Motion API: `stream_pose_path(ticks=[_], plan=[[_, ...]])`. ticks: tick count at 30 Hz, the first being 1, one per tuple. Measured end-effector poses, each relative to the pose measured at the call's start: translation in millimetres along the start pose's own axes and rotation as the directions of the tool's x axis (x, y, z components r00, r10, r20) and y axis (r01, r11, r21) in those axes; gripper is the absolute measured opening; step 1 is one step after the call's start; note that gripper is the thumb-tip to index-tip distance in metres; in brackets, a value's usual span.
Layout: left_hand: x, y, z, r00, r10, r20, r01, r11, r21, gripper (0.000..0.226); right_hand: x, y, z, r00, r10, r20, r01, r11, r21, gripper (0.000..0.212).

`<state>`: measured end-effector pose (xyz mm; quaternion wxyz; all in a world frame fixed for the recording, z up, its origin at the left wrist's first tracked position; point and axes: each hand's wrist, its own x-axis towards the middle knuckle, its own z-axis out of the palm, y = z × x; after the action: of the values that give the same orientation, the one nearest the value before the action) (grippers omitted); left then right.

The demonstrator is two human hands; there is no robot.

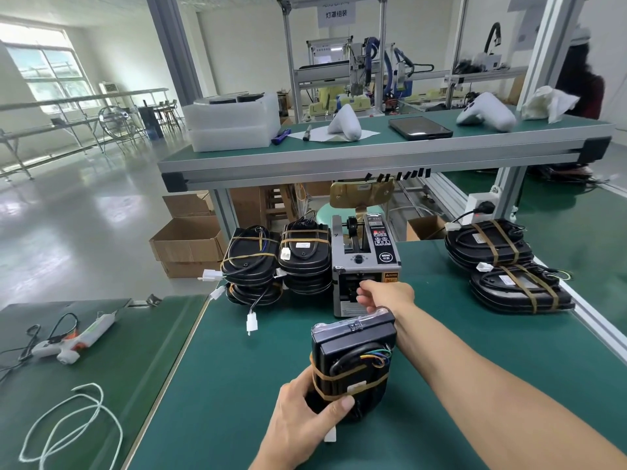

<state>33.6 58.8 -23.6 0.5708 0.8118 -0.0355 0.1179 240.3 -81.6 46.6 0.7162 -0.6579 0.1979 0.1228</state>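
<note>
My left hand (305, 422) grips the near end of a black lamp bundle (353, 354) that stands on the green mat, wrapped with brown tape and carrying coiled wires. My right hand (383, 295) reaches over the bundle to the outlet of the grey tape dispenser (364, 262), its fingers curled at the slot. Whether it pinches a strip of tape there is hidden by the hand.
Taped black bundles are stacked left of the dispenser (274, 262) and at the right (509, 269). A glue gun (73, 337) and a white cord (74, 425) lie on the left table. An upper shelf (373, 150) holds white parts, a phone and foam trays.
</note>
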Motion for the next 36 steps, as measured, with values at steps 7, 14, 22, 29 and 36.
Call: stream_pose_path(ticks=[7,14,22,29,36], plan=[[-0.7,-2.6,-0.1,1.0,-0.011,-0.013,0.011,1.0,-0.002,0.045,8.0,6.1,7.2,0.998,0.039,-0.044,-0.037,0.997,0.064,0.009],[-0.1,-3.2,0.0,1.0,-0.014,-0.014,0.014,1.0,0.005,0.048,9.9,7.1,9.5,0.994,0.06,-0.087,-0.053,0.996,0.072,0.01],[-0.2,-3.5,0.3,1.0,-0.018,-0.022,0.018,1.0,0.011,0.048,7.1,5.5,8.2,0.994,0.06,-0.089,-0.054,0.996,0.067,0.008],[-0.8,-2.6,0.8,1.0,-0.015,-0.019,0.015,1.0,0.02,0.048,-12.5,8.4,-19.8,0.989,0.126,0.071,-0.131,0.989,0.066,0.007],[-0.5,-2.9,1.8,1.0,-0.02,-0.015,0.02,1.0,0.015,0.039,-44.6,8.6,-72.5,0.943,-0.037,0.332,0.003,0.995,0.104,0.003]])
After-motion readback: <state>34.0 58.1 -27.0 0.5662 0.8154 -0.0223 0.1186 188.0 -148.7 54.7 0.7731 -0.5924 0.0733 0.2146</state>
